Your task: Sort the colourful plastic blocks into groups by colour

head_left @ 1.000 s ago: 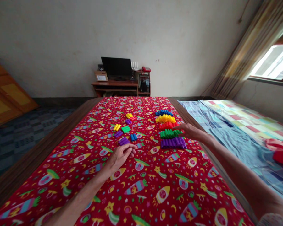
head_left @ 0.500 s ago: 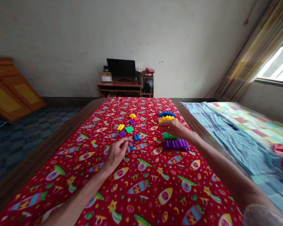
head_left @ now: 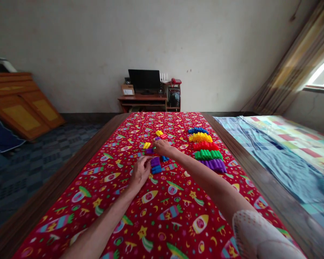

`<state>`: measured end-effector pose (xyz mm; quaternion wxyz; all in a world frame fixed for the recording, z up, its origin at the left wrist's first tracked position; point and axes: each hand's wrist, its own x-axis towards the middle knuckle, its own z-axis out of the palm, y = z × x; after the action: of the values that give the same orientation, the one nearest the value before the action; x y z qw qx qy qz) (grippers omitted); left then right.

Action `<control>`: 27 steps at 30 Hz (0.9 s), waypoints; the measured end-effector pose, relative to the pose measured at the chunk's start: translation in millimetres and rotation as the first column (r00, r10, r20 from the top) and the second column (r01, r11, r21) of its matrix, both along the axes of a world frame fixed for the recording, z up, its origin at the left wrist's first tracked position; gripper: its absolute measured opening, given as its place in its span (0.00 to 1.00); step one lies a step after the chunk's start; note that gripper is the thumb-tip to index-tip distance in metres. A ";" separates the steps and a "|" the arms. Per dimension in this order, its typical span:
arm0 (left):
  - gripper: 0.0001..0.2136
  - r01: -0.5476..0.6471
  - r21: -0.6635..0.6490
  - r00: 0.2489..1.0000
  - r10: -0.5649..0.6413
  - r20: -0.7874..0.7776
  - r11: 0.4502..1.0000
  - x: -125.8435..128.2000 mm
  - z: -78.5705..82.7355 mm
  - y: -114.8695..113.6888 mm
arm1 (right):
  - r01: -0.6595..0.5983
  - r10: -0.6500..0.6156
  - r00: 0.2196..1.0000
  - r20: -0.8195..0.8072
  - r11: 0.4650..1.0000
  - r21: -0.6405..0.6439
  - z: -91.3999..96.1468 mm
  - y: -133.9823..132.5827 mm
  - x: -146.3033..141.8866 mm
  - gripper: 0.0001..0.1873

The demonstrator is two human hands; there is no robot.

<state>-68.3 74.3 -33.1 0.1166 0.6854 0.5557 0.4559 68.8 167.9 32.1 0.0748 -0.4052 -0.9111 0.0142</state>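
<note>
Touching, with the left hand [head_left: 140, 172], the left edge of purple pieces [head_left: 155, 162], well left of and slightly nearer than the green row [head_left: 208, 154]; grip half curled, with a small gap between thumb and forefinger. Cannot tell whether pinched on them. Stretched out with the right hand [head_left: 163, 147], left of the green row, grip bent down over a barely showing green piece [head_left: 154, 149]. Cannot tell how far open, or whether holding anything. Just nearer than the purple pieces, and also left of the green row, blue pieces [head_left: 156, 169]. Partly covered by the right forearm, left of the green row, more blue [head_left: 165, 158]. Farther off to its left, yellow pieces [head_left: 147, 145]. Lined up beyond the green row, red [head_left: 206, 146], yellow [head_left: 200, 137] and blue [head_left: 198, 130] rows; just nearer than it, a purple row [head_left: 214, 166]. Spread beneath the green row and across the desk, a red patterned cloth [head_left: 199, 201]. Far beyond the green row, to its left, a monitor [head_left: 144, 80].
</note>
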 end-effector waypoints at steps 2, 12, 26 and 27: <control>0.12 0.017 0.012 1.000 -0.017 -0.012 1.000 1.2 -2.1 1.0 | -0.003 0.003 1.000 -0.010 1.000 0.021 3.8 -1.2 13.6 0.19; 0.12 0.055 0.047 0.996 -0.051 -0.073 0.997 0.9 0.6 -0.6 | -0.102 0.139 0.976 -0.170 0.973 0.208 45.5 -38.0 192.5 0.27; 0.13 0.016 0.055 1.000 -0.014 -0.022 0.998 -1.8 -5.7 1.6 | -0.020 0.018 1.000 0.021 0.994 0.111 37.7 -53.0 256.6 0.24; 0.14 0.016 0.055 0.999 -0.014 -0.036 0.998 -1.9 -5.9 1.6 | -0.016 0.015 1.000 0.006 0.992 0.129 38.9 -56.1 254.1 0.23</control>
<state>-70.1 76.0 -39.0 0.0914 0.7005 0.5396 0.4580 322.8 111.9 71.0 0.0986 -0.3925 -0.9134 -0.0449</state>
